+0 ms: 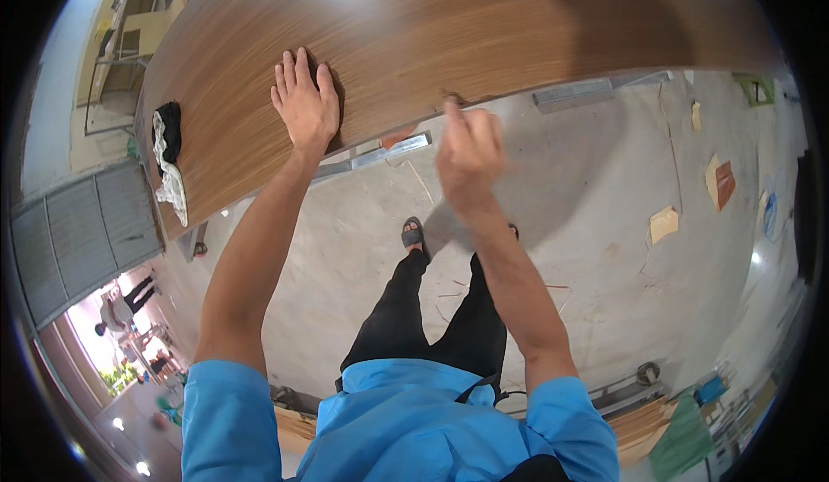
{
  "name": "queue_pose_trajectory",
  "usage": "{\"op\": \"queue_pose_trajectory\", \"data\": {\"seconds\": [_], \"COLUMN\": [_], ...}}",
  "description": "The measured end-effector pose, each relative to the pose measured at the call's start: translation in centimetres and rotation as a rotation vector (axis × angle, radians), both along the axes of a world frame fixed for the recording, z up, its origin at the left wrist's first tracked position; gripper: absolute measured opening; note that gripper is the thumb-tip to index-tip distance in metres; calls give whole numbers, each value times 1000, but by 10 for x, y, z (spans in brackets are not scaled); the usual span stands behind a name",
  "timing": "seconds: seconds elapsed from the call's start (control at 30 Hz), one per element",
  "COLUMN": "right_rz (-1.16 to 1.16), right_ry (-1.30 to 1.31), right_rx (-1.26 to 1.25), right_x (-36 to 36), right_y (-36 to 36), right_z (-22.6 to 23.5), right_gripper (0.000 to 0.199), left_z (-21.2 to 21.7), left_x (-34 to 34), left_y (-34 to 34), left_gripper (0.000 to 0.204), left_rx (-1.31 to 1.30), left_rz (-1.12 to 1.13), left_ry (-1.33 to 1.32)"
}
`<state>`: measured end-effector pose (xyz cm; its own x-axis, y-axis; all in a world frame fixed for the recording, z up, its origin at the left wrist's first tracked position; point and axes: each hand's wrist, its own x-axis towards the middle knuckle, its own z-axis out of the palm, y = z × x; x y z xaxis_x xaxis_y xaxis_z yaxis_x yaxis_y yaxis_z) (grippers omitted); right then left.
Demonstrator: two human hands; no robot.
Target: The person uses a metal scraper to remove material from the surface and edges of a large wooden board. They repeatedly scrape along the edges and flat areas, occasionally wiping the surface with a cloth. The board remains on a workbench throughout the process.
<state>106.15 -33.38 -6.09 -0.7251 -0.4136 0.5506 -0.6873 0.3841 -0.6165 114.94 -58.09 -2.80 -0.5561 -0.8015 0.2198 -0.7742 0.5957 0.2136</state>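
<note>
A large brown wood-grain panel [414,33] lies across the far side, raised above the floor. My left hand [304,106] rests palm down on it near its front edge, with fingers stretched out and nothing held. My right hand [471,152] is at the panel's near edge, right of the left one, with its fingers curled in and one finger or the thumb toward the edge. It is slightly blurred, and whether something small is in it cannot be seen. A dark mark or its shadow shows on the panel just beyond that fingertip.
Black and white cloth [173,184] lies at the panel's left end. Metal supports [373,156] show beneath its edge. Pale scraps [663,225] and a brown-and-pale piece [724,181] litter the concrete floor to the right. Another person [117,311] is far off at left.
</note>
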Motion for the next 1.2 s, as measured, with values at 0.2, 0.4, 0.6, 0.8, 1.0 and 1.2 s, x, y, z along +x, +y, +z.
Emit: {"op": "queue_pose_trajectory", "data": {"seconds": [0.2, 0.4, 0.6, 0.8, 1.0, 1.2], "right_rz": [-146, -401, -8, -473, -84, -54], "right_ry": [138, 77, 135, 99, 205, 224], "right_rx": [-237, -66, -301, -90, -195, -38], "right_x": [-48, -54, 75, -2, 97, 93], "right_y": [16, 28, -54, -12, -67, -63], "right_z": [0, -22, -7, -11, -9, 31], "right_gripper": [27, 40, 34, 30, 35, 34], "left_z": [30, 22, 21, 23, 17, 31], "left_x": [58, 114, 109, 110, 110, 123], "left_y": [-32, -70, -67, -67, -66, -96], "left_gripper": [65, 63, 61, 60, 60, 57], "left_rx": [54, -15, 6, -1, 15, 3], "left_rz": [-452, -548, -529, -544, -535, -765], "left_ry": [-139, -139, -65, -41, -40, -61]}}
